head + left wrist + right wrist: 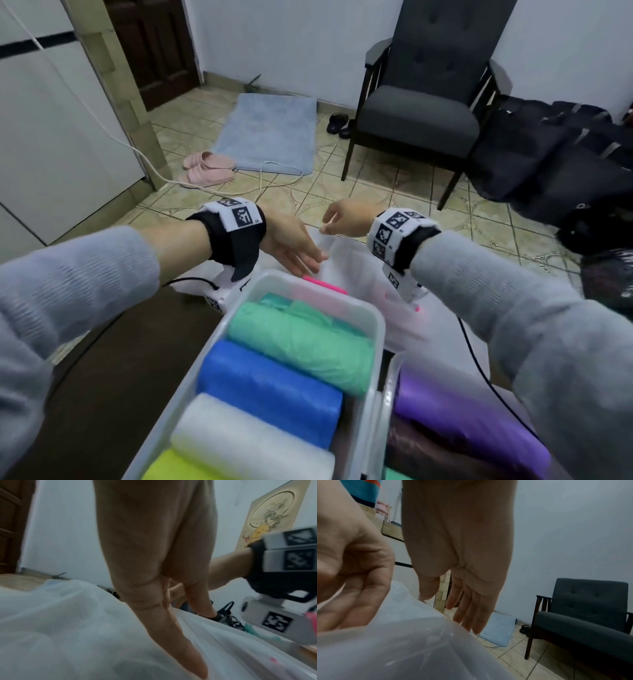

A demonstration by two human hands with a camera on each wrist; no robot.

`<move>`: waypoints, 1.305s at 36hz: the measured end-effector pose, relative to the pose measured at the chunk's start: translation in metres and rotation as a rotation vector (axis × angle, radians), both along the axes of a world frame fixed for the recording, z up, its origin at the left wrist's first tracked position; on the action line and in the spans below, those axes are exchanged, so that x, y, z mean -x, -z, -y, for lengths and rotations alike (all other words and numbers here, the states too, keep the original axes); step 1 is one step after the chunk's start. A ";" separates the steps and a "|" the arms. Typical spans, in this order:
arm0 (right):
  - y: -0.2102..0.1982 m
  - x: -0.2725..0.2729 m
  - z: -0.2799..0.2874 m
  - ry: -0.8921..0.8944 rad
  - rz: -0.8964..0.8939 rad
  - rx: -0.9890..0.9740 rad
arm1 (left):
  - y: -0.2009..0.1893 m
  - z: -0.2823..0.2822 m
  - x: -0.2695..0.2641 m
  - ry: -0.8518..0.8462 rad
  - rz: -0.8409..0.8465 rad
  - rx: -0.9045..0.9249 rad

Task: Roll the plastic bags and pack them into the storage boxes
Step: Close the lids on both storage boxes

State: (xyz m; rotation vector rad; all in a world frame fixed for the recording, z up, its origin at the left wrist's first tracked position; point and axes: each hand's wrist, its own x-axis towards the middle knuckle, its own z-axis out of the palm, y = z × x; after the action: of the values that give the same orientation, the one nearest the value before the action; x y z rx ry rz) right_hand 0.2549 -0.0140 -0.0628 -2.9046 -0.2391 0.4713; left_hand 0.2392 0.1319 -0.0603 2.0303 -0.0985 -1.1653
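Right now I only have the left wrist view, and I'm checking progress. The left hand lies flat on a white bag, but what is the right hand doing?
Observer: The right hand is at the far edge of the white bag, with its thumb tip near that edge. I cannot confirm a pinch.
Operator: What's packed so far?
Observer: The left box holds a yellow-green roll, a white roll, a blue roll and a green roll.
Operator: And the other?
Observer: The right box shows a purple roll and a dark brown roll.
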 end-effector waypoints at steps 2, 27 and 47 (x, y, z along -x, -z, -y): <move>0.012 -0.006 -0.002 0.004 -0.050 0.003 | 0.009 0.004 -0.002 0.023 0.005 -0.026; 0.022 -0.018 0.014 0.086 0.127 -0.552 | 0.058 -0.003 -0.004 -0.029 0.127 0.014; -0.071 0.079 0.117 0.538 0.341 -1.152 | -0.009 -0.011 -0.002 0.028 0.315 -0.267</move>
State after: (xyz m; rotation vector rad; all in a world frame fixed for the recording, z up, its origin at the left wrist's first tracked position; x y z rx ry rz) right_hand 0.1755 -0.1315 0.0082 -1.7648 0.1859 -0.2209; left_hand 0.2409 0.1434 -0.0508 2.4458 -0.1326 -0.9042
